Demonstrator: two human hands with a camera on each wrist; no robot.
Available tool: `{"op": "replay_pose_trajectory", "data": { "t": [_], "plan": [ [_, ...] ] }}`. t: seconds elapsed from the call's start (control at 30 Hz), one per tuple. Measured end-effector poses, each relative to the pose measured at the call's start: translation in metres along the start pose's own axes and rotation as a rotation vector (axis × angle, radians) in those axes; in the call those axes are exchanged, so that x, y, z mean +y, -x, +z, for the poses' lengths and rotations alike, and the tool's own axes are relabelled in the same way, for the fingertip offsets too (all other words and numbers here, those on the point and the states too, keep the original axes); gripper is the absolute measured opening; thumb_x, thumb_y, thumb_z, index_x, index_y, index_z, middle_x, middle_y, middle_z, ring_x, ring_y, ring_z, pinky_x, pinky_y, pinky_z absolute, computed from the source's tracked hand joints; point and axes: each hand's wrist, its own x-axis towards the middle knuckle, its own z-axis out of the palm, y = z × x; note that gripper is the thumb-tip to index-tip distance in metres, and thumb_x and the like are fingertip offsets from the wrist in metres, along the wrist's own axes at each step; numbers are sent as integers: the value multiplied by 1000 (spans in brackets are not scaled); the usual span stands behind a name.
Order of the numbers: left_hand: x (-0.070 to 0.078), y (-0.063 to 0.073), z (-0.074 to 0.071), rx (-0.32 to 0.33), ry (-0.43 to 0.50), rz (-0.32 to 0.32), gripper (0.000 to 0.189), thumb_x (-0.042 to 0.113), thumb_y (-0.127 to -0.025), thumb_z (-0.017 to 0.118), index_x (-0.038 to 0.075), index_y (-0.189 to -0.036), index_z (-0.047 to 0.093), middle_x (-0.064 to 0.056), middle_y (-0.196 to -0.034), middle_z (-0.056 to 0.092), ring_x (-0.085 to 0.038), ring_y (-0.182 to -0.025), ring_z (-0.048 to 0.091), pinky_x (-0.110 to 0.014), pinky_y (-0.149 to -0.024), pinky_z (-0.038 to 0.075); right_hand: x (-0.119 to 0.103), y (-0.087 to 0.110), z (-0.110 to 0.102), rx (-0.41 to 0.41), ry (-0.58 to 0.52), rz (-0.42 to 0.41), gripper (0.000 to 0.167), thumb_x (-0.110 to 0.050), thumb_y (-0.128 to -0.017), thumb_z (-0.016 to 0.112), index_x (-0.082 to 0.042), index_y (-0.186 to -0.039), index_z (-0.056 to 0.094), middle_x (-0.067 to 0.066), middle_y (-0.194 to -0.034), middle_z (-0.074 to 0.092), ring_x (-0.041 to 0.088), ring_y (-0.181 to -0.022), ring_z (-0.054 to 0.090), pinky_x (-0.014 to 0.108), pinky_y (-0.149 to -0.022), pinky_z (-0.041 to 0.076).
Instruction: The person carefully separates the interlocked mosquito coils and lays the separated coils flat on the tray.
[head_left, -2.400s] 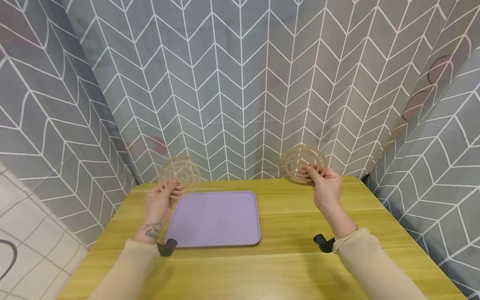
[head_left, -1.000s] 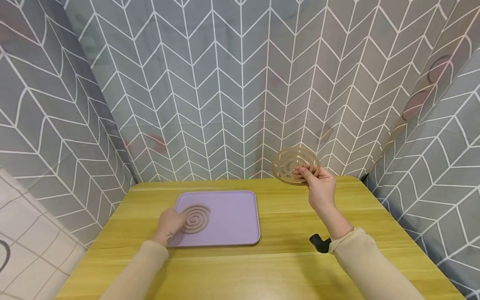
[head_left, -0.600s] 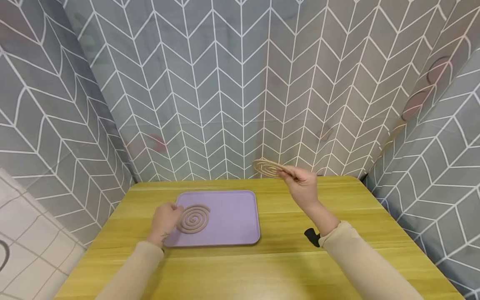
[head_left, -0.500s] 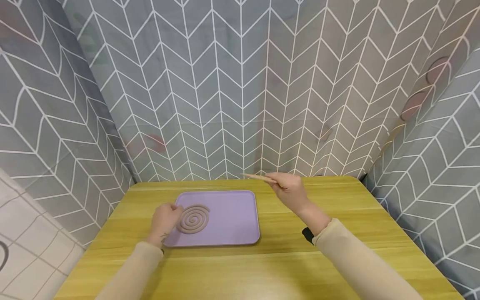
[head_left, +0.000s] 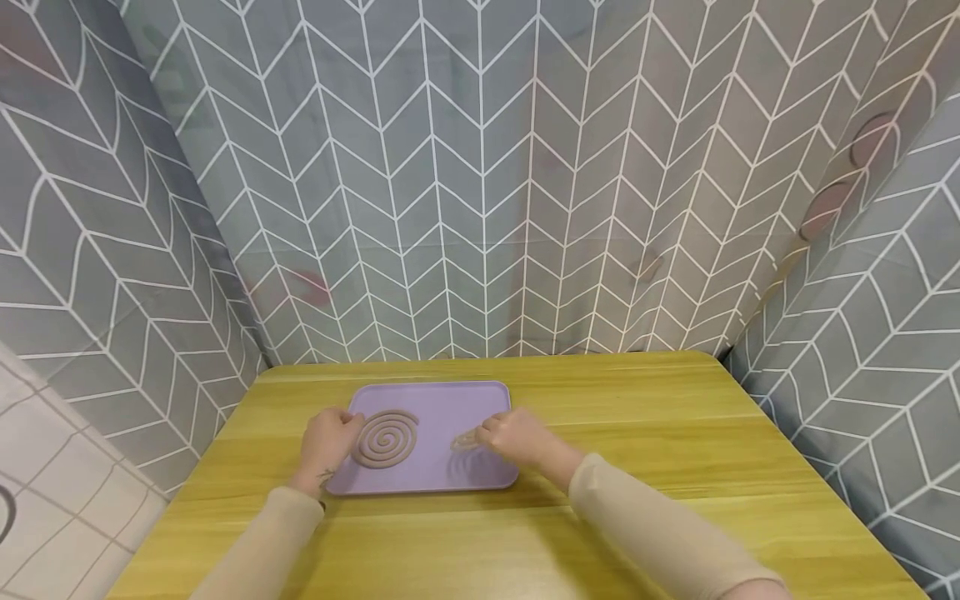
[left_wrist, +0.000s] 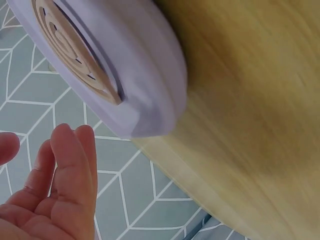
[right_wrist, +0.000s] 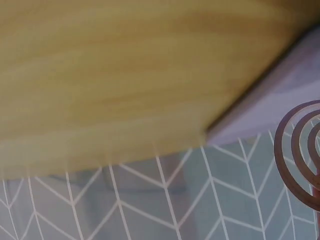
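A brown spiral mosquito coil (head_left: 385,442) lies on the left part of a lilac tray (head_left: 438,396). Beside its left edge is my left hand (head_left: 330,437), over the tray's left side. In the left wrist view this hand's fingers (left_wrist: 70,170) are extended, apart from the thumb, and hold nothing; the coil (left_wrist: 100,82) rests on the tray beyond them. My right hand (head_left: 513,435) pinches a second mosquito coil (head_left: 465,440) over the right part of the tray, tilted and partly hidden by the hand. Only a slice of that coil (right_wrist: 278,150) shows in the right wrist view.
The tray stands on a yellow wood-grain table (head_left: 600,400), left of its middle. A grey curtain (head_left: 480,167) with a white chevron pattern hangs behind the table and along both sides. White tile-patterned covering (head_left: 75,450) shows at the left.
The left hand has brought its coil down onto the tray and let go of it. The right hand has moved left and down with the other coil, from above the table to over the tray.
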Motion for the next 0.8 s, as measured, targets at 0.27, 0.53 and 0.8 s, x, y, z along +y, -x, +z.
{"op": "replay_pose_trajectory", "data": {
  "t": [0.27, 0.53, 0.8],
  "plan": [
    [2, 1, 2, -18, -1, 0, 36, 28, -87, 53, -6, -95, 65, -17, -82, 66, -23, -68, 58, -30, -54, 46, -13, -4, 18, -72, 30, -1, 5, -24, -81, 64, -21, -77, 65, -11, -74, 66, 4, -59, 57, 19, -47, 45],
    [3, 2, 1, -30, -6, 0, 36, 26, -88, 53, -7, -96, 64, -17, -83, 66, -22, -66, 58, -29, -52, 46, -21, -11, 26, -160, -6, 44, 7, -18, -83, 61, -21, -80, 68, -10, -74, 67, 6, -64, 61, 20, -57, 50],
    [2, 1, 3, -31, 0, 6, 36, 27, -88, 52, -7, -96, 65, -17, -83, 66, -22, -67, 59, -28, -52, 46, -26, -12, 33, -327, -105, 150, 15, -34, -82, 65, -20, -78, 64, -9, -72, 65, 10, -70, 62, 25, -63, 53]
  ]
}}
